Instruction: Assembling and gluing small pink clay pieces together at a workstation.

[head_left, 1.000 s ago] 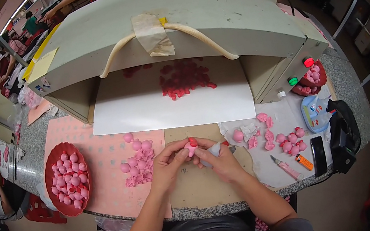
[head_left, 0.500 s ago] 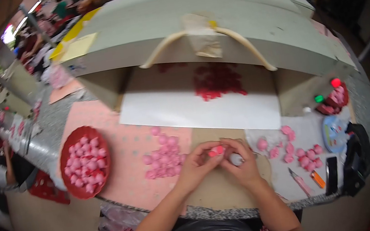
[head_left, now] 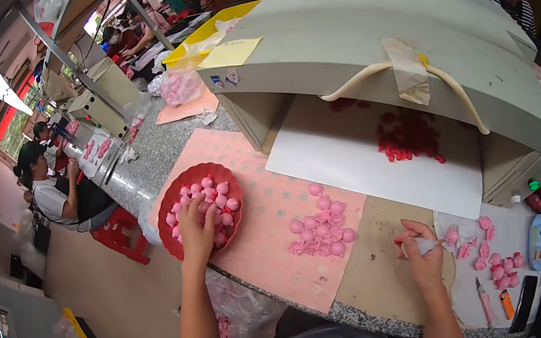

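My left hand (head_left: pixel 197 230) reaches into a red bowl (head_left: pixel 176 239) full of small pink rounded pieces (head_left: pixel 212 194), its fingers down among them; whether it holds one is hidden. My right hand (head_left: pixel 419 255) rests on the brown board (head_left: pixel 377 251) near the table's front edge, closed around a small white tube-like tool (head_left: pixel 427 243) with a red tip. A loose heap of pink pieces (head_left: pixel 323 229) lies on the pink mat (head_left: pixel 269 205) between my hands. More pink pieces (head_left: pixel 489 257) lie on a white sheet right of my right hand.
A large grey-green machine (head_left: pixel 364 46) with a white sheet (head_left: pixel 362 161) and red pieces (head_left: pixel 408 135) in its opening stands behind. A pen and orange lighter (head_left: pixel 494 296) and black items lie at right. Other people sit along the left bench and beyond the machine.
My hands were together at the front middle over a pink piece; now my left hand has moved out left into the red bowl. The head view has turned left.
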Tool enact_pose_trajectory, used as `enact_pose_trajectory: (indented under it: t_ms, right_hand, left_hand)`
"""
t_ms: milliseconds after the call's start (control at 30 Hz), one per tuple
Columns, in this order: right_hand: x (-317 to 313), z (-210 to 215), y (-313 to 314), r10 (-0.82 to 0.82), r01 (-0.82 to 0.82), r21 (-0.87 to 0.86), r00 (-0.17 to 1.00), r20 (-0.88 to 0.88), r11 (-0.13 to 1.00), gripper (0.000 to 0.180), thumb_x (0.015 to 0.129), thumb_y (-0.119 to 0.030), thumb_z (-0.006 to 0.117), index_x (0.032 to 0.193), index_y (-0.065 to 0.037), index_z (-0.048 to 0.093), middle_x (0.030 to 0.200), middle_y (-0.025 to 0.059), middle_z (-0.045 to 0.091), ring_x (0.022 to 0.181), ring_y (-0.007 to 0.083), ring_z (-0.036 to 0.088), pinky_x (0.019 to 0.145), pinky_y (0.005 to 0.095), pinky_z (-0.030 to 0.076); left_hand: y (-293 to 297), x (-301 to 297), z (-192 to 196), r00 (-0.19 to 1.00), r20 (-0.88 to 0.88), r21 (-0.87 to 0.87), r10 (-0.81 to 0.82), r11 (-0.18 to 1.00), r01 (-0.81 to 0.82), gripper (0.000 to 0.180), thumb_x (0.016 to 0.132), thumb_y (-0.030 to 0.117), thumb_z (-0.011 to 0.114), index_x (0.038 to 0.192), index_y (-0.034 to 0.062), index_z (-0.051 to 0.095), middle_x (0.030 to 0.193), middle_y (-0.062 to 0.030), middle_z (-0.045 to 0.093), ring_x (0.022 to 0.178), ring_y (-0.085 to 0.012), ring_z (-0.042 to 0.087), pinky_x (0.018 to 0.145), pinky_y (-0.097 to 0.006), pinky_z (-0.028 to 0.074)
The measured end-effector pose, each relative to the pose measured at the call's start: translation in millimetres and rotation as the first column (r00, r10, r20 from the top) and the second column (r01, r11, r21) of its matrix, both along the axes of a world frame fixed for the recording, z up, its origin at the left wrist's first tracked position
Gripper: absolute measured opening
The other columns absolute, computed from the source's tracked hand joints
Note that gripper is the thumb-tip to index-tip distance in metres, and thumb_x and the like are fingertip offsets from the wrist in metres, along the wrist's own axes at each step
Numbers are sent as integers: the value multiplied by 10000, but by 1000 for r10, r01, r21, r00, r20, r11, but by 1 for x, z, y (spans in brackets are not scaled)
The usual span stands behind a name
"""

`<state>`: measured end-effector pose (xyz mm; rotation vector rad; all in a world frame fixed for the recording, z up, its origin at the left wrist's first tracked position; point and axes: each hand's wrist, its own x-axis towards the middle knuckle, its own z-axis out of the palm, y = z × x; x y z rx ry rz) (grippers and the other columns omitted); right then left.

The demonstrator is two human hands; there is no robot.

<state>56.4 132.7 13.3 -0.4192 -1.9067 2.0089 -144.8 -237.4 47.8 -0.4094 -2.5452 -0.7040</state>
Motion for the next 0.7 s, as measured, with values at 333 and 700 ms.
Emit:
enact_pose_trajectory:
  t_ms: [333,700]
  right_hand:
    - [2,-4,2,-24,25,34,999,-26,999,289,872,-132,583,1117,13,531,854,38,577,712,93,566,562,205,475]
    - [-3,-3,-1,67,-6,506,993,-101,862,128,786,-36,647,911,-20,626,810,63,611,725,152,580,648,256,456]
  left_hand:
    - [-11,-32,1,983,20,-348,180,923,-162,509,820,311,613,1287,153,485,1289,-155,459,1183,-322,432,990,-424,318]
    - [233,-41,1,615,346,329,-709,705,628,257,858,133,590,1099,45,606,1031,-84,632,851,-168,590,766,-291,469]
